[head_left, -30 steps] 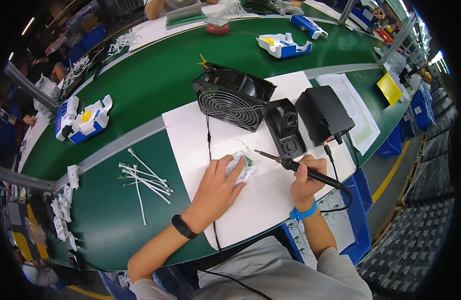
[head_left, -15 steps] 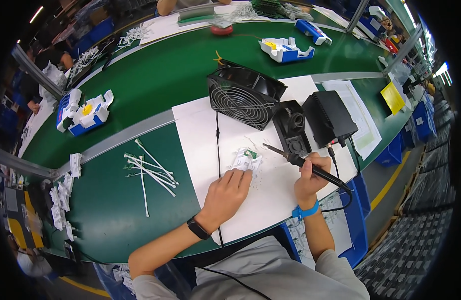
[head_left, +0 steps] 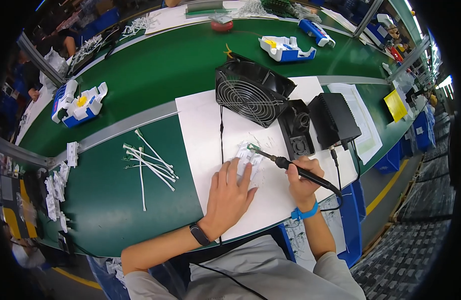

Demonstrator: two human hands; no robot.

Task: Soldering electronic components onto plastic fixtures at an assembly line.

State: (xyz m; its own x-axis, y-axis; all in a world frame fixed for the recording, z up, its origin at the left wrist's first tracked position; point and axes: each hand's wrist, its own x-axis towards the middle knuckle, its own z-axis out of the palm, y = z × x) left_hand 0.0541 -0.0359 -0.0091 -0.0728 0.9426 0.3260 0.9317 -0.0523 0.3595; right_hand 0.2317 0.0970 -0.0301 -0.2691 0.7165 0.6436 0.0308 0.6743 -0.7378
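Observation:
My right hand grips a black soldering iron by its handle. The iron's tip points left and meets, or nearly meets, a small green circuit board at the far end of a white plastic part. Stretched and spread, the fingers of my left hand lie over the near left side of that part, against the white sheet. They cover some of the part. Left of the sheet lies a loose bunch of white cables with small green ends.
A black fan stands beyond the part, beside a soldering iron stand and a black power unit. White plastic parts line the left edge. Blue-and-white housings sit behind the metal rail. The iron's cord hangs at right.
The soldering iron's tip has come down and left onto or near the green board. My left hand's fingers have spread from a closer bunch. The view has shifted slightly.

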